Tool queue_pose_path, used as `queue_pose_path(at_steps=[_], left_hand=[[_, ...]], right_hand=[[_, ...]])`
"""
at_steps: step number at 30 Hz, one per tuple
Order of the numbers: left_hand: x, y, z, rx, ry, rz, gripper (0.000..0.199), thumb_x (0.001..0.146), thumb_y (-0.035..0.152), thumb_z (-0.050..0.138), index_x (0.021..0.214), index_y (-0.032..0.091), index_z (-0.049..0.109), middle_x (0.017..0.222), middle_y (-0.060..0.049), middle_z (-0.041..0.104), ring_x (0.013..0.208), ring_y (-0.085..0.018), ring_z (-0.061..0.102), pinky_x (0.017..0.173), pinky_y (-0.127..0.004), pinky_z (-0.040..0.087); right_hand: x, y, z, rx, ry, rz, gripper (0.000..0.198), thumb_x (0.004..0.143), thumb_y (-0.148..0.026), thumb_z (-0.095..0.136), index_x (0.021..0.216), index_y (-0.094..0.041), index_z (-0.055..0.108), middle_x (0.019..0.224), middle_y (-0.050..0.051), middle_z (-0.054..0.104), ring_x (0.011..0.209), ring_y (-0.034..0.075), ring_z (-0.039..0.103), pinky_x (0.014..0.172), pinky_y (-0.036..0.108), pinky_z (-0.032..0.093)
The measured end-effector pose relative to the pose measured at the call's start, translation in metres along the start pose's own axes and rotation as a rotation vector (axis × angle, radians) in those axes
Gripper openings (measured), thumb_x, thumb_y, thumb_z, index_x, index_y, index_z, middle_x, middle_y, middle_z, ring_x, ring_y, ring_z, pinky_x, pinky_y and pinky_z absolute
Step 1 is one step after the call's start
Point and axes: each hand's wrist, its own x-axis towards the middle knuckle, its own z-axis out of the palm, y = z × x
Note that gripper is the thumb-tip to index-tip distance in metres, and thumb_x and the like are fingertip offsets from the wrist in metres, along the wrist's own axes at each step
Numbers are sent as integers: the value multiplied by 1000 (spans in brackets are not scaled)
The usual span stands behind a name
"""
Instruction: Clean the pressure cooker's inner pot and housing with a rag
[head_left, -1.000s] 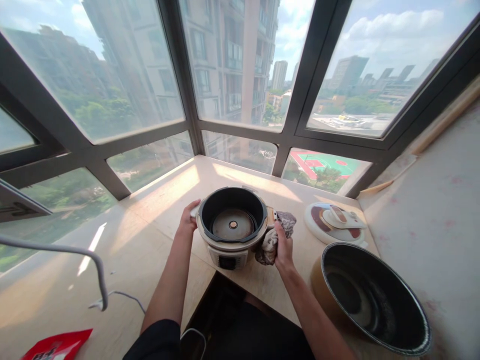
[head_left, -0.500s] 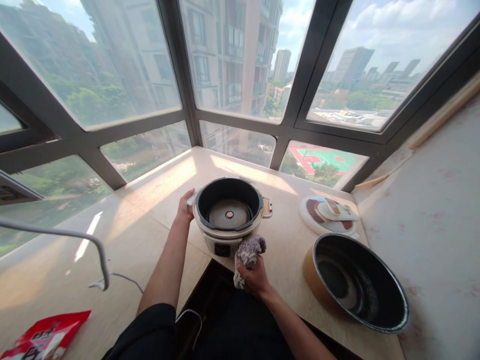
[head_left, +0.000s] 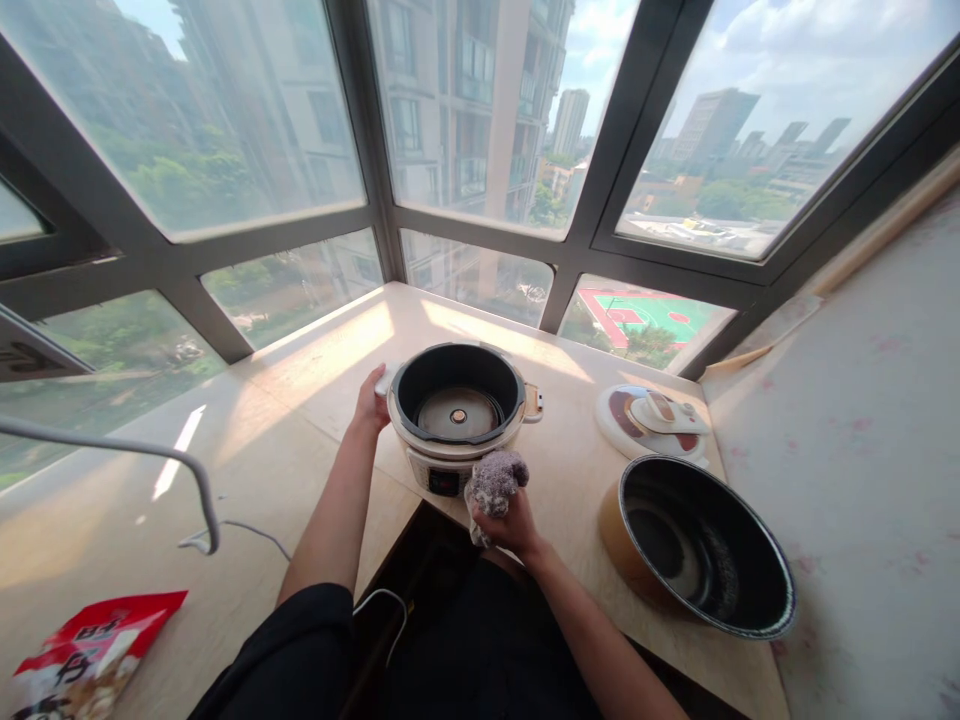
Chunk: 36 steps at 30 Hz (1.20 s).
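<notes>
A white electric pressure cooker (head_left: 420, 455) without its inner pot stands on the stone ledge, its dark cavity and round heating plate showing. My left hand (head_left: 372, 400) grips the white handle on the cooker's left side; the fingertips are partly hidden behind it. In my right hand (head_left: 514, 522) is a bunched grey-purple cleaning cloth (head_left: 496, 480), held in front of the cooker's lower right front, near the control panel. Whether the cloth touches the cooker body I cannot tell. To the right, the inner pot (head_left: 615, 525), dark inside and golden outside, lies tilted.
Behind the inner pot lies the white and brown cooker lid (head_left: 611, 430). A red snack bag (head_left: 112, 640) is at the lower left, with a grey curved tube (head_left: 196, 475) and a thin cable nearby. Windows border the ledge; a papered wall (head_left: 877, 450) stands right.
The whole view has shifted slightly, so most things sit a little higher in the picture. My left hand stays on the handle; my right hand still holds the cloth, turned slightly.
</notes>
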Motion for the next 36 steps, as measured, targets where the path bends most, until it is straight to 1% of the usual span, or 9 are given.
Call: queue_pose_path(at_steps=[5,10,12,15,19,25,28,31,36], left_hand=[[-7,-4,-7,107,72,57,27,96,35,55,93,12,68,65,-4,67,62,-17,68,66,-28,58],[-35,-20,-20,195,248,161,28,97,32,48,83,15,65,68,-2,65,62,-12,63,61,-21,50],[-56,-35,-28,193,317,253,22,95,28,50,86,17,67,79,0,67,74,-9,65,67,-17,48],[-94,-63,-41,212,404,490,12,88,21,57,91,21,69,100,1,71,100,-10,66,83,-18,48],[-134,-91,-54,384,347,606,14,82,27,66,92,20,72,102,-5,72,105,-20,66,92,-31,50],[-163,-92,-50,585,304,660,19,82,29,65,95,18,73,100,-7,74,98,-23,67,92,-34,52],[-172,-95,-41,655,189,690,23,84,34,64,98,18,74,100,-8,75,97,-23,69,90,-35,54],[-177,-104,-37,688,67,678,24,85,36,63,96,17,73,98,-8,75,94,-23,70,88,-36,56],[-176,-117,-43,606,136,636,21,83,35,64,92,17,70,88,-5,74,81,-20,69,75,-31,56]], right_hand=[[-9,20,-6,-68,138,33,13,67,-36,74,65,-25,66,67,4,72,67,26,68,70,36,57],[-15,-10,-26,-172,201,-2,17,76,-40,70,81,-23,68,83,8,75,80,30,71,78,39,57],[-19,-26,-30,-207,245,-20,34,76,-42,72,103,-22,66,95,10,75,90,31,72,84,41,57],[-27,-46,-32,-242,289,-95,71,76,-43,74,138,-20,47,115,14,71,101,32,71,87,45,59],[-35,-69,-36,-420,321,-308,95,78,-35,72,159,-24,24,153,20,43,128,38,60,95,52,58],[-31,-93,-44,-650,171,-412,86,74,-24,75,154,-35,44,165,10,29,130,37,59,90,45,63],[-22,-98,-32,-695,64,-480,84,74,-23,76,152,-30,47,162,12,39,138,36,53,96,43,60],[-11,-105,-13,-746,-60,-555,73,76,-27,75,146,-24,54,153,14,52,132,33,58,100,43,58],[-1,-127,9,-793,-205,-557,64,78,-29,72,140,-24,60,149,10,58,126,30,63,100,39,57]])
